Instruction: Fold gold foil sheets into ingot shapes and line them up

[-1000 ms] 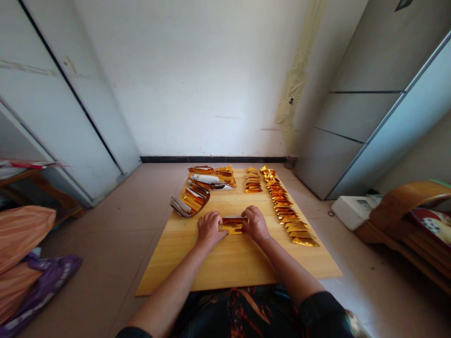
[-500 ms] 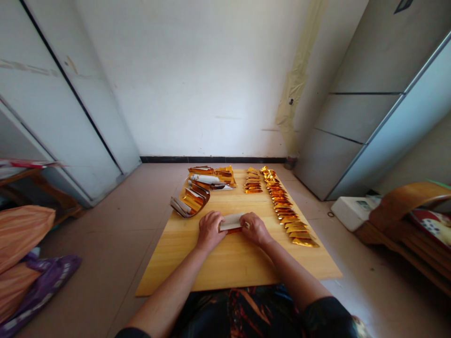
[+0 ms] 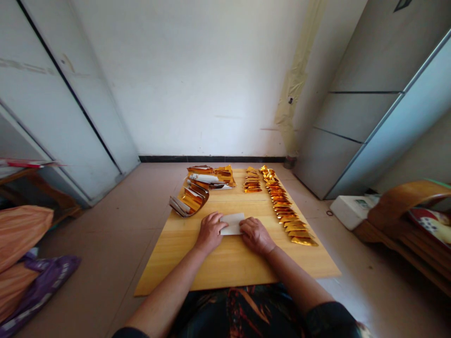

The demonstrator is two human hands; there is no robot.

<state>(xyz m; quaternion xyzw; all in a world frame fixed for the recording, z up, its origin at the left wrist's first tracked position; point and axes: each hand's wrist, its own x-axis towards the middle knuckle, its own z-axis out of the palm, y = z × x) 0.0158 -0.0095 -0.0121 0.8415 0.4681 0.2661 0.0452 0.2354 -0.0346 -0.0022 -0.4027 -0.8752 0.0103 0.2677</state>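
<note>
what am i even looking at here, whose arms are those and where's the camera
These pictures come from a camera worn on a person's head, looking down, so the arms are that person's own. There is no machine. The left hand and right hand rest on a wooden board, with a white sheet between them, its edges at their fingers. Neither hand is lifting anything. Farther up the board lie gold foil pieces: a long row, a short stack and a curved bundle.

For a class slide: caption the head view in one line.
Left hand and right hand touch a white paper slip on a wooden board beside rows of gold foil.
</note>
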